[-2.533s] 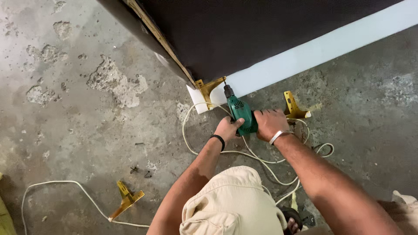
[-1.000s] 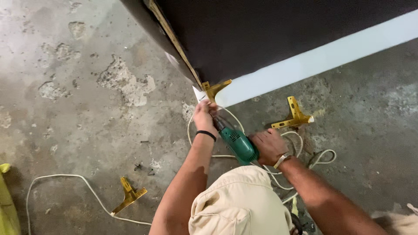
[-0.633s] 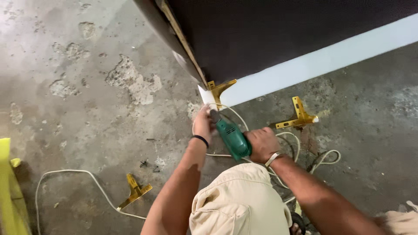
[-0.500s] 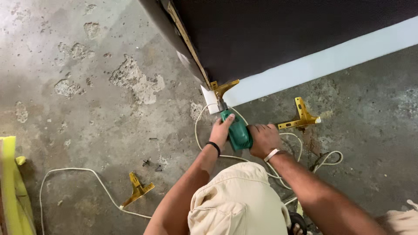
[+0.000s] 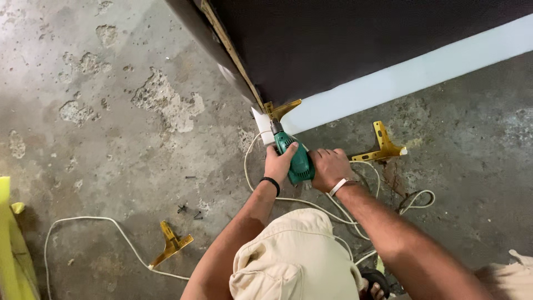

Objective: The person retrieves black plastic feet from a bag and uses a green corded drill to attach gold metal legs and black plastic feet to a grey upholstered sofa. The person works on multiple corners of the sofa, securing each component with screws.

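Observation:
A green electric drill [image 5: 294, 153] points up at a gold metal furniture leg [image 5: 282, 109] fixed at the corner of a dark upholstered piece [image 5: 344, 44] with a white edge. My left hand [image 5: 278, 163] wraps the drill's front body; a black band is on that wrist. Gripping the rear of the drill is my right hand [image 5: 328, 168], with a white band on its wrist. The drill's tip touches the leg's base.
Two loose gold legs lie on the concrete floor, one [image 5: 383, 145] right of my hands, one [image 5: 171, 243] at lower left. A white cord [image 5: 100, 220] loops over the floor. A few dark screws [image 5: 189, 210] lie left of my arm. A yellow object [image 5: 11, 244] stands at the left edge.
My left hand left the corner leg and came back onto the drill. The drill moved up so its tip meets the leg again.

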